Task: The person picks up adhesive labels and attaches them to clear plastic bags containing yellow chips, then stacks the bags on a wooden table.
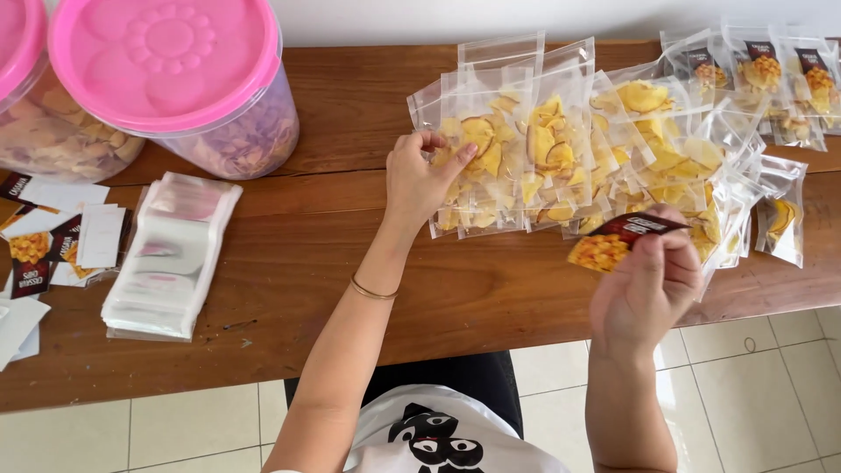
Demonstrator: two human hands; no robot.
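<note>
- Nearest to us, our right hand (644, 285) is raised just off the front edge of the worktop (350, 289); its grip is closed in a pinch, thumb and fingertips holding a small label sticker (618, 241), dark red at the top with a yellow picture below
- Our left hand (420, 180) reaches further in and rests on the near-left end of the unlabelled chip bags (543, 149); its fingers are curled loosely and the thumb lies across one bag's front, so we judge this grip half-closed, steadying the bag more than lifting it
- We judge the labelling to be at an early stage: the big overlapping spread of clear bags filled with yellow chips shows no stickers
- At the far right corner, a small group of labelled bags (762, 74) already carries the same dark label, so that part looks done
- To the left lie a stack of empty clear pouches (171, 254) and loose label sheets (53, 241), so supplies remain
- Farthest left stand two pink-lidded tubs (175, 79), each with chips inside, which suggests more filling may be left as well
</note>
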